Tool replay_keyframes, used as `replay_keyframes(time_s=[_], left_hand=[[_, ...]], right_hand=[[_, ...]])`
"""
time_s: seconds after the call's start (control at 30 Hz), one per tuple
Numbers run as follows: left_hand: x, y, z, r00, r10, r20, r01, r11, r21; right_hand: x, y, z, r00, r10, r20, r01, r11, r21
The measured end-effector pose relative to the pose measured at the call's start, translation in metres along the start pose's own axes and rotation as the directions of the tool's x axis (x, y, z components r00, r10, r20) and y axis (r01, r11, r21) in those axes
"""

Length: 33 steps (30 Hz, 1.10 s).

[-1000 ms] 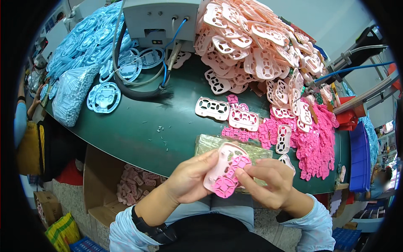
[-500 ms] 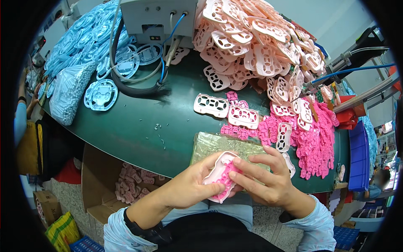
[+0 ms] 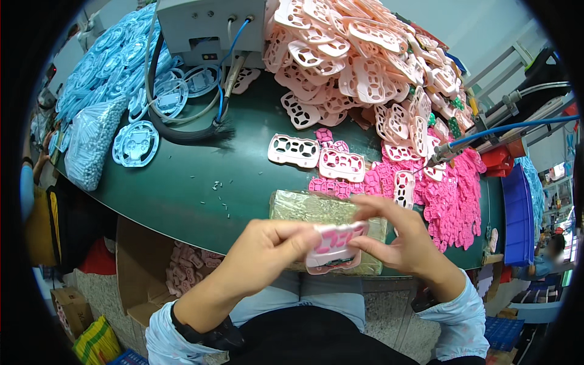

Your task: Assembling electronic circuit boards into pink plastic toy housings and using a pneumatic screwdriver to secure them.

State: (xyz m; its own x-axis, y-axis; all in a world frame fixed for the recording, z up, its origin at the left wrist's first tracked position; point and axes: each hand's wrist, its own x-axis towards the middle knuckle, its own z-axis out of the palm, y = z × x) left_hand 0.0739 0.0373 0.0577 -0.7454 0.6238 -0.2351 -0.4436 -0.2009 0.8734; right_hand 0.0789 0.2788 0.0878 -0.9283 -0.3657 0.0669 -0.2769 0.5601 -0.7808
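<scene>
Toward six o'clock of the wrapped block (image 3: 293,207), your left hand (image 3: 267,250) pinched the pale-pink shell (image 3: 336,243) at nine o'clock; your right hand (image 3: 409,238), half-open, thumbed it at three. Light, stiff, it seemed best held by its rim.

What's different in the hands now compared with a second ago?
The pale pink plastic shell has been turned over: its cut-out face now shows, with the bright pink button pad visible through the openings. The left hand keeps its grip; the right hand has shifted to the shell's right end. The shiny greenish-gold block stays on the dark green table.
</scene>
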Motion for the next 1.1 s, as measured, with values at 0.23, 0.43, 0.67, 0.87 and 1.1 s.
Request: replay_keyframes(time_s=[0.23,0.43,0.67,0.87,1.1], left_hand=[[0.009,-0.004,0.008,0.988,-0.127,-0.091,0.081,0.912,-0.402],[0.025,0.022,0.026,0.999,-0.031,-0.008,0.026,0.940,-0.339],[0.005,0.017,0.022,0.953,0.297,0.054,-0.293,0.869,0.398],[0.014,-0.029,0.040,0.861,0.479,0.171,-0.308,0.224,0.925],[0.033,-0.022,0.063,0.950,0.236,0.203,-0.222,0.055,0.974]], right_hand=[[-0.002,-0.014,-0.003,0.885,-0.460,0.072,0.451,0.809,-0.378],[-0.015,0.018,-0.002,0.991,-0.079,-0.111,0.126,0.838,0.530],[-0.042,0.036,0.006,0.943,0.320,0.086,-0.157,0.201,0.967],[-0.049,0.049,0.011,0.920,0.386,0.074,-0.143,0.153,0.978],[-0.056,0.049,0.007,0.930,0.366,0.037,-0.133,0.243,0.961]])
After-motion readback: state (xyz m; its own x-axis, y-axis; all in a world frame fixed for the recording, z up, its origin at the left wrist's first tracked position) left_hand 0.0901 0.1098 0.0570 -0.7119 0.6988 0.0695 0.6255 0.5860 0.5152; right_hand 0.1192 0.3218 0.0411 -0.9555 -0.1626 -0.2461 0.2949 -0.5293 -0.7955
